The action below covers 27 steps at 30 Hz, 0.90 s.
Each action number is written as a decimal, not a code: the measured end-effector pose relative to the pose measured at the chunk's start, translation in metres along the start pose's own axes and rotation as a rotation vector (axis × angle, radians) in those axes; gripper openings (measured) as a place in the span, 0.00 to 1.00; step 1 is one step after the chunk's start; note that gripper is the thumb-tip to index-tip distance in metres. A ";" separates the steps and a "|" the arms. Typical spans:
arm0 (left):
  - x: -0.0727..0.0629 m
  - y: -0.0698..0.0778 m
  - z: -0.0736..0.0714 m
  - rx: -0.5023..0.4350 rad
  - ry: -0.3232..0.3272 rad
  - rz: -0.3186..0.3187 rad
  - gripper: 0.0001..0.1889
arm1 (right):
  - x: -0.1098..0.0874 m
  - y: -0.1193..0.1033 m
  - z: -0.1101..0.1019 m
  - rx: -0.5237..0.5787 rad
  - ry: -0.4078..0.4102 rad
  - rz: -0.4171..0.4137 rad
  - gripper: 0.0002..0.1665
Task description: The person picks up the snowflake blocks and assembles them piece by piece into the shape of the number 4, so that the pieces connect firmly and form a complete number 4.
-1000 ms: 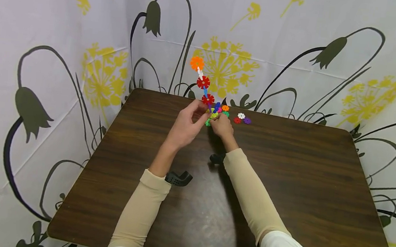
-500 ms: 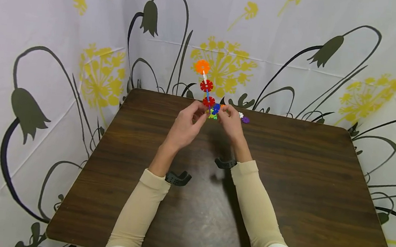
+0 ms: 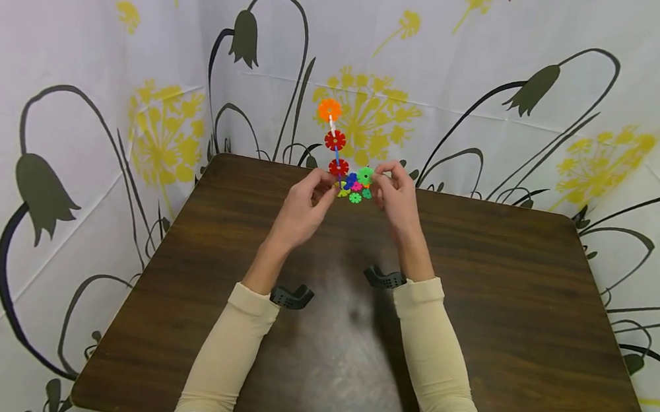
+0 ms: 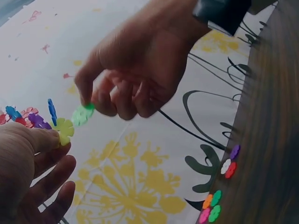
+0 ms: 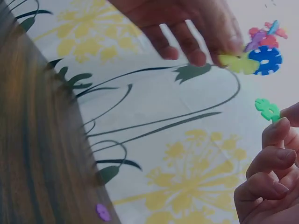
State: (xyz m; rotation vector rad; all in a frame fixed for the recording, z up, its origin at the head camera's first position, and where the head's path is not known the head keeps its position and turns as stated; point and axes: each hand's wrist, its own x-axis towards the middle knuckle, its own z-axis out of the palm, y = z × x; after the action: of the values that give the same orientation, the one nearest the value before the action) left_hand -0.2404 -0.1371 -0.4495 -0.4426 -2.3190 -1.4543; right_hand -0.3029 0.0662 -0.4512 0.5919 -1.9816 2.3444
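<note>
My left hand [image 3: 298, 211] pinches a yellow flower-shaped interlocking disc [image 4: 65, 131] between thumb and fingertips. That disc ends a chain of slotted plastic discs: a blue disc [image 5: 265, 60] and a purple disc [image 4: 39, 120] join it, with red discs [image 3: 335, 140] farther along and an orange disc [image 3: 330, 110] at the top. My right hand [image 3: 400, 203] holds a green disc [image 5: 267, 109] by its edge, between thumb and forefinger. In the left wrist view, a narrow gap separates the green disc from the yellow one. Both hands are raised above the far part of the table.
Loose discs lie near the far table edge, among them a green disc [image 3: 355, 198], a pink disc [image 4: 204, 215] and a purple disc [image 4: 235, 151]. Behind the brown table [image 3: 505, 302] hangs a flower-printed curtain [image 3: 454, 98].
My right hand has risen from the loose discs on the table and moved right, bringing up the green disc. My left hand keeps its pinch; the chain has swayed slightly.
</note>
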 end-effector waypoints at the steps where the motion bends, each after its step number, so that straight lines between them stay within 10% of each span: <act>1: 0.000 -0.001 -0.001 -0.001 0.005 0.002 0.07 | -0.001 -0.002 0.000 0.008 0.004 -0.002 0.02; 27: 0.002 -0.003 -0.003 0.031 -0.011 0.012 0.07 | 0.000 -0.010 -0.006 0.048 -0.149 -0.139 0.06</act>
State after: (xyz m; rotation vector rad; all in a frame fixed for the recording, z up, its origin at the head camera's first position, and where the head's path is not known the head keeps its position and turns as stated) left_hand -0.2435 -0.1410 -0.4495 -0.4569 -2.3403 -1.4121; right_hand -0.3024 0.0736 -0.4427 0.9010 -1.8750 2.3325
